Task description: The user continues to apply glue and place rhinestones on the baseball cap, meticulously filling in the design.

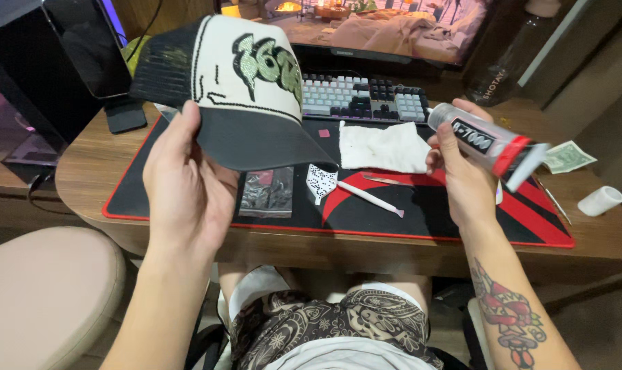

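Note:
My left hand [186, 179] holds up a trucker cap [246, 75] by its black brim, above the left part of the desk. The cap has a cream front panel with a green glittery design and black mesh at the back. My right hand [461, 175] grips a clear glue tube [489, 142] with a red band near its flat end, its nozzle pointing left toward the cap. Tube and cap are apart. Below them on the black and red desk mat [427, 219] lie a white pick tool [370, 198], small plastic bags [268, 192] and a white cloth [384, 146].
A grey and black keyboard [365, 97] and a monitor [365, 27] sit at the back. A phone on a stand [95, 55] is at the left, a dark bottle [506, 55] at the right. A banknote [567, 157] and a white cap [600, 201] lie near the desk's right edge. A beige stool [44, 294] stands left.

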